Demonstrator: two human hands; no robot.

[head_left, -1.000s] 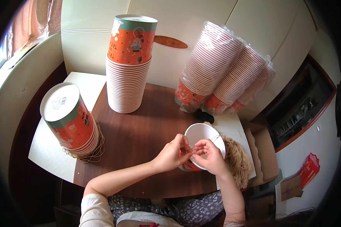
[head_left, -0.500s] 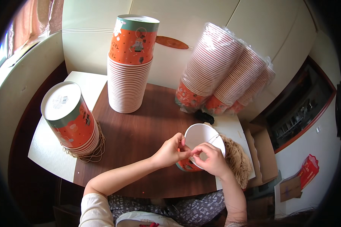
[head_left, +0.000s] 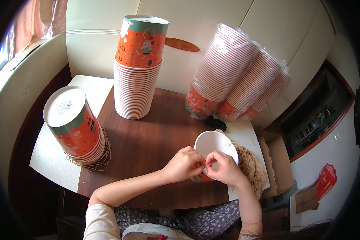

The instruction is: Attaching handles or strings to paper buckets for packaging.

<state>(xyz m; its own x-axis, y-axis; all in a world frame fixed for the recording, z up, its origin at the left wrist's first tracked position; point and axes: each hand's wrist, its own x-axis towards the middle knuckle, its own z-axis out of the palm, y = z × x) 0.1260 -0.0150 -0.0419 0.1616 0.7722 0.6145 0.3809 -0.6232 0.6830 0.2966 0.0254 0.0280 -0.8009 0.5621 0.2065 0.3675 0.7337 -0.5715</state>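
Orange and green paper made up the short stack of upturned buckets at the left, slightly tilted, with loose loops of cord around its foot on the bench. Next came a taller stack of upturned buckets, upright towards the back.

Further right, the left hand was bent at the knuckles, its fingertips pressed together beside the other hand's. Half a second earlier its thumb had reached out straighter; now the fingers had curled over and in, which suggested to me that the fine fingertip work had moved on to a tighter grip but was unfinished. The white-lined bucket stood mouth up just beyond and partly behind both hands, where it had been, a thin strand showing at its inner wall. The right hand pinched something small between thumb and forefinger, perhaps cord; I couldn't tell for certain.

Behind leaned plastic-wrapped stacks of buckets, and a shaggy hank of tan cord lay right beside the white-lined bucket. An open cardboard box stood past the bench's right edge.
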